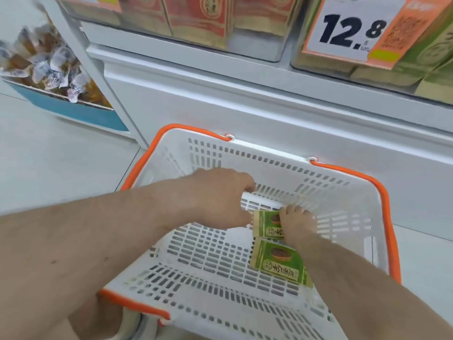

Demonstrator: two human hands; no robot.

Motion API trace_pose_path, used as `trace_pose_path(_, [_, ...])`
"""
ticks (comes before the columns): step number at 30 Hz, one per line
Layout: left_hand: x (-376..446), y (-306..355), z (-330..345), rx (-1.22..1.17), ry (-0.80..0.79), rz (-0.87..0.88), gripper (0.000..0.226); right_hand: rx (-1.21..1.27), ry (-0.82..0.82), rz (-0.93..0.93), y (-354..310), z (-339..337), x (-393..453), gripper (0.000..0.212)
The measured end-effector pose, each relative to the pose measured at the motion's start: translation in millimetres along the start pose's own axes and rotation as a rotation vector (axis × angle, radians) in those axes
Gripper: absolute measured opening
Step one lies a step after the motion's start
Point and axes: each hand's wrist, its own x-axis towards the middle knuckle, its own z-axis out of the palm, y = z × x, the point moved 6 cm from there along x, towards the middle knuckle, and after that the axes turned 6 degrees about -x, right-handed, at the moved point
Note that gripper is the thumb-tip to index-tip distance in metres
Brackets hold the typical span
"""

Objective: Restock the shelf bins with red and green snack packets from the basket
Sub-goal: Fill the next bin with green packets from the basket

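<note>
The basket (245,153) is white plastic, pierced all over with rows of small slots, and its handles (367,177) are bright orange. Two packets lie in it, the upper packet (266,224) and the lower packet (279,262), both green with tan edges, a brown oval motif and dark lettering. The shelf front (245,106) is plain white and the floor (49,155) pale grey-white. Above, the red boxes (196,18) carry gold patterning, while the green boxes (431,60) are olive and tan. The price sign (353,28) is white with black numerals on an orange card. The side bin (73,111) is blue.
</note>
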Motion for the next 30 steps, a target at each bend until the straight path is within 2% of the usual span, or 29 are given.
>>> trace_pose_path(5, [8.1, -14.0, 0.6, -0.065, -0.018, -0.054, 0.061, 0.002, 0.109, -0.105, -5.7, -31.8, -6.6, 0.076])
trace_pose_path(10, [14.0, -38.8, 11.2, -0.138, -0.061, -0.17, 0.075, 0.015, 0.467, -0.339, -19.7, -116.5, -51.9, 0.084])
trace_pose_path(13, [13.3, -43.6, 14.7, -0.225, -0.028, -0.211, 0.084, -0.037, 0.668, -0.472, -25.9, -158.0, -100.1, 0.097])
trace_pose_path(15, [12.1, -41.8, 17.7, -0.347, -0.006, -0.205, 0.071, -0.028, 0.783, -0.5, -23.5, -173.2, -126.2, 0.103])
trace_pose_path(18, [6.1, -29.6, 26.5, -0.596, 0.0, -0.144, 0.032, 0.014, 0.91, -0.508, -14.7, -187.1, -157.8, 0.106])
trace_pose_path(19, [2.4, -24.2, 29.3, -0.657, 0.017, -0.125, 0.025, 0.016, 0.948, -0.504, -11.2, -190.6, -166.6, 0.107])
trace_pose_path(22, [-4.6, -8.3, 34.2, -0.776, 0.106, -0.077, 0.024, -0.013, 0.977, -0.469, 0.8, -197.5, -189.8, 0.107])
trace_pose_path(26, [-8.7, 10.7, 23.1, -0.849, 0.186, -0.021, 0.02, 0.033, 0.86, -0.289, 39.5, -206.0, -211.1, 0.119])
trace_pose_path(28, [-9.0, 21.1, 11.3, -0.889, 0.259, 0.027, 0.019, 0.242, 0.846, -0.098, 71.3, -217.9, -226.8, 0.103])
trace_pose_path(30, [-9.4, 35.5, -1.5, -0.95, 0.346, 0.078, 0.021, 0.481, 0.926, 0.093, 104.5, -230.4, -245.9, 0.084])
